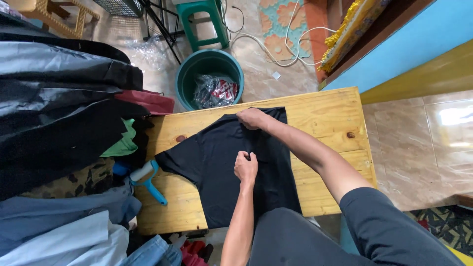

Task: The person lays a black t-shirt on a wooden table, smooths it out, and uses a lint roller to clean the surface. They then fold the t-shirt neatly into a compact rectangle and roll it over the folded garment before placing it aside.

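Note:
A black T-shirt point(217, 162) lies flat on a light wooden table point(325, 118), one sleeve spread out to the left. My left hand point(246, 167) pinches a fold of the fabric near the shirt's middle. My right hand point(252, 118) reaches across and grips the shirt's far edge at the top. The right half of the shirt looks folded over under my right forearm.
A blue-handled lint roller point(147, 181) lies at the table's left edge. Piles of dark, green and blue clothes point(64, 138) crowd the left side. Beyond the table stand a teal bucket point(186, 79) holding crumpled plastic, a green stool point(202, 22) and white cables point(276, 54) on the floor.

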